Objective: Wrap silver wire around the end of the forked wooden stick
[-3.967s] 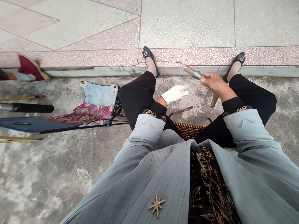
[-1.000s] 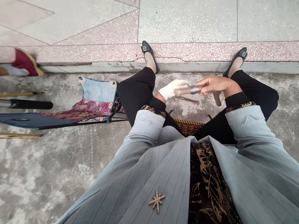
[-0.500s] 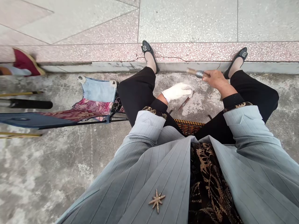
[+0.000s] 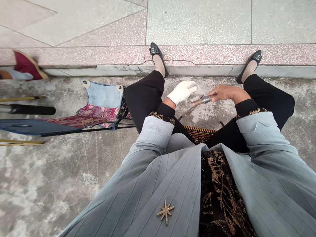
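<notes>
A white knitted glove covers my left hand (image 4: 182, 92), its fingers curled together in a pinch. What they hold, if anything, is too small to make out; perhaps a thin strand. Bare and closed, my right hand (image 4: 224, 92) grips a short wooden stick wound with silvery wire (image 4: 205, 99). The stick's free end points left, below my gloved fingertips and apart from them. A thin reddish-brown rod (image 4: 189, 111) lies on the concrete, partly overlapped by the stick's tip.
Between my knees is the edge of a woven wicker piece (image 4: 200, 132). A folding chair with patched fabric (image 4: 102, 98) stands to my left. Another person's red shoe (image 4: 28, 65) is at far left, near a black-handled pole (image 4: 32, 109). A raised tiled step (image 4: 197, 70) runs in front.
My right hand has come down toward me, and the wire-wound stick now tilts lower at its left end. My left hand has shifted slightly left and away from me.
</notes>
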`<state>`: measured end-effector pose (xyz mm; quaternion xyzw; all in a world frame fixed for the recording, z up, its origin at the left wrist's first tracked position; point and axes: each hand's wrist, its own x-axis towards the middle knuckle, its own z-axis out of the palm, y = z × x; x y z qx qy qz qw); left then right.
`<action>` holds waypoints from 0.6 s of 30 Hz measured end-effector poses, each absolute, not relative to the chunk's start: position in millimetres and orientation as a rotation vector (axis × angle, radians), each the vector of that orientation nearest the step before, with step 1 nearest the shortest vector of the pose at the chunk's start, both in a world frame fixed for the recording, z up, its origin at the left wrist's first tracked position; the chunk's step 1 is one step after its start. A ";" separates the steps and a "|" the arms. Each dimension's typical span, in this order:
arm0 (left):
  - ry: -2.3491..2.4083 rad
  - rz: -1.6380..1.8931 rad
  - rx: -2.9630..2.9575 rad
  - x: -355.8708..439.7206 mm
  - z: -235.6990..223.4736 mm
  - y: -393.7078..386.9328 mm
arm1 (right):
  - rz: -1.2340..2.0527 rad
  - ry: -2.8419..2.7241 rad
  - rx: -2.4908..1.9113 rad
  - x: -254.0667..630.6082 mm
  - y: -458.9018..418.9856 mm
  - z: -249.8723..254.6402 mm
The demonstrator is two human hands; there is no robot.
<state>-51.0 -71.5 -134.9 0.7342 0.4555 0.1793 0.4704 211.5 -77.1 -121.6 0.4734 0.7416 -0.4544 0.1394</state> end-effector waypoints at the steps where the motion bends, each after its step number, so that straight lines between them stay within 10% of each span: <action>1: 1.121 0.434 1.832 -51.1 -134.4 -70.9 | -1.404 2.132 1.314 212.3 -76.9 -120.9; 10: 1.044 0.446 1.836 -44.5 -130.2 -71.6 | -1.953 2.102 0.954 217.0 -79.2 -102.7; 18: 0.870 0.233 1.385 -29.8 -135.7 -91.0 | -2.269 2.238 1.835 215.0 -86.1 -88.3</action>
